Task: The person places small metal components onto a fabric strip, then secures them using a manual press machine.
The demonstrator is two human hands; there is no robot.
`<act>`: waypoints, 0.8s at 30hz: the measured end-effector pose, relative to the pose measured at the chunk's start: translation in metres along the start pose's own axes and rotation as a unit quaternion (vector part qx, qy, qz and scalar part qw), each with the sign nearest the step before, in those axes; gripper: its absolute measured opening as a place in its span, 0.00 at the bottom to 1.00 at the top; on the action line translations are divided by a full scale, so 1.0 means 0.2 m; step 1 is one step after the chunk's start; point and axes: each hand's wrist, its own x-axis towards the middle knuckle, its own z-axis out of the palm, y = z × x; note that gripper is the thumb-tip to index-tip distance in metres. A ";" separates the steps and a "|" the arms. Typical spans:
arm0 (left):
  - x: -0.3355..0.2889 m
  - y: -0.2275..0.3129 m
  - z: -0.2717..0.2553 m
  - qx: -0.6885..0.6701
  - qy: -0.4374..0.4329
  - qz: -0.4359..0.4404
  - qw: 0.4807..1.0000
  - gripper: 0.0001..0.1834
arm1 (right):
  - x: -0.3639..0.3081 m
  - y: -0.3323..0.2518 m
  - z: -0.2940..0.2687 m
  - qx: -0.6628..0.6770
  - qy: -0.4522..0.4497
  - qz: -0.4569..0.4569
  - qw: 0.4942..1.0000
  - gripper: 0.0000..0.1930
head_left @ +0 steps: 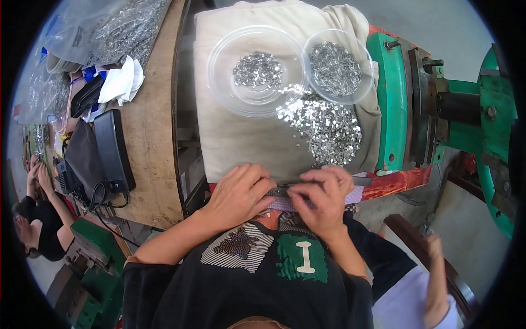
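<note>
A dark narrow metal strip lies crosswise at the near edge of the cloth, in front of my body. My left hand is closed on its left part, fingers bent and thumb toward the middle. Farther right, my right hand has its thumb and fingers drawn together over the strip; whatever is between those fingertips is too small to tell. Beyond my hands a loose pile of small shiny metal pieces is spread on the beige cloth. Behind it stand two clear round plastic tubs, a wider one with flat metal bits and a smaller one with thin metal pins.
A green machine borders the cloth on the right. On the left is a wooden bench with a black device, white tissue and plastic bags of metal parts. Other people sit at far left and lower right.
</note>
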 end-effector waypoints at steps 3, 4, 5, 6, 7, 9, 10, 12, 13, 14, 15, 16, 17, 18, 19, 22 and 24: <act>-0.01 -0.01 0.01 0.035 -0.005 0.021 0.999 0.17 | -0.07 -0.01 0.04 0.010 -0.030 0.001 0.999 0.10; -0.01 -0.01 0.00 0.036 -0.005 0.024 0.999 0.15 | -0.07 -0.02 0.04 0.013 -0.031 0.008 0.999 0.10; -0.01 -0.01 0.00 0.038 -0.006 0.027 0.999 0.13 | -0.07 -0.01 0.03 0.012 -0.031 0.009 0.999 0.10; -0.02 0.00 0.00 0.037 -0.007 0.028 0.999 0.13 | -0.07 0.00 0.03 0.024 -0.034 0.010 0.999 0.10; -0.04 0.00 0.00 0.039 -0.009 0.024 0.999 0.13 | -0.07 0.01 0.02 0.037 -0.037 0.011 0.999 0.11; -0.07 0.00 -0.01 0.040 -0.011 0.021 0.999 0.13 | -0.05 0.02 0.01 0.021 -0.037 0.014 0.999 0.10; -0.08 0.00 -0.01 0.045 -0.010 0.019 0.999 0.13 | -0.04 0.03 0.01 0.006 -0.038 0.015 0.999 0.10; -0.09 -0.01 -0.02 0.051 -0.009 0.017 0.999 0.13 | 0.01 0.02 0.00 -0.011 -0.054 0.003 0.998 0.09; -0.09 -0.01 -0.02 0.055 -0.006 0.017 0.998 0.13 | 0.03 0.01 0.00 -0.028 -0.070 -0.009 0.997 0.08; -0.09 -0.01 -0.01 0.059 -0.004 0.018 0.998 0.13 | 0.05 0.01 0.00 -0.027 -0.070 -0.009 0.997 0.08; -0.09 -0.01 -0.01 0.059 -0.004 0.018 0.998 0.13 | 0.07 0.00 0.00 -0.040 -0.079 -0.018 0.996 0.08; -0.10 -0.01 -0.01 0.058 -0.002 0.017 0.998 0.13 | 0.08 0.00 0.00 -0.052 -0.089 -0.027 0.994 0.09; -0.10 -0.01 -0.01 0.058 0.001 0.016 0.998 0.13 | 0.08 0.00 0.00 -0.052 -0.089 -0.026 0.994 0.09; -0.10 -0.01 -0.01 0.058 0.001 0.017 0.998 0.13 | 0.09 0.00 0.01 -0.053 -0.091 -0.037 0.994 0.09; -0.09 -0.01 -0.01 0.048 0.003 0.013 0.999 0.13 | 0.09 0.00 0.01 -0.055 -0.093 -0.047 0.993 0.09; -0.09 0.00 0.00 0.036 0.009 0.015 0.999 0.13 | 0.04 -0.01 0.00 -0.034 -0.054 -0.055 0.996 0.10; -0.08 0.00 0.01 0.033 0.012 0.023 0.999 0.13 | 0.01 -0.01 0.00 -0.034 -0.054 -0.050 0.997 0.10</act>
